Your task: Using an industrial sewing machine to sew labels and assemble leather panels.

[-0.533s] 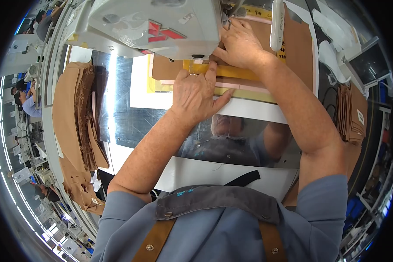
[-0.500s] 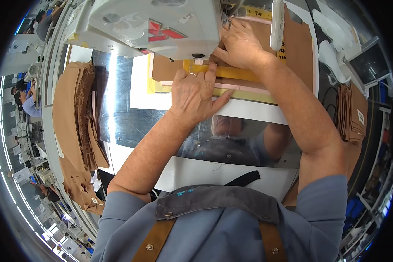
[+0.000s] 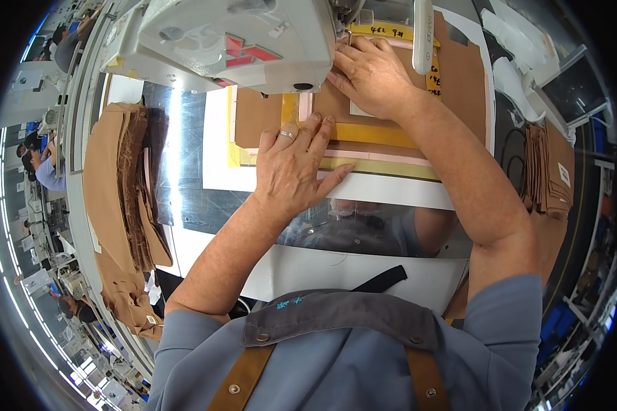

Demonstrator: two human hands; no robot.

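Observation:
Brown fabric [image 3: 459,89] lies in a flat template frame with yellow strips [image 3: 373,135], pale pink edging [image 3: 397,156] and a pale yellow border, under the head of a white sewing machine [image 3: 253,48]. My left hand [image 3: 288,164], with a ring on one finger, rests flat with fingers stretched over the near edge of the frame. Close to the machine's needle area, my right hand [image 3: 373,75] lies on the fabric, fingers extended and pressing down. A small pale patch shows beside its palm. The machine partly hides the far side of the frame and those fingertips.
Brown cut pieces are stacked at the left [image 3: 116,185], and another brown stack [image 3: 548,171] stands at the right. A white device [image 3: 424,38] hangs above the frame. A dark screen [image 3: 565,85] sits far right. Other people work in the far left background.
The frame and fabric have shifted toward me and slightly left. Both hands moved with it, the left one more. More of the brown fabric and a pink strip now show between my hands.

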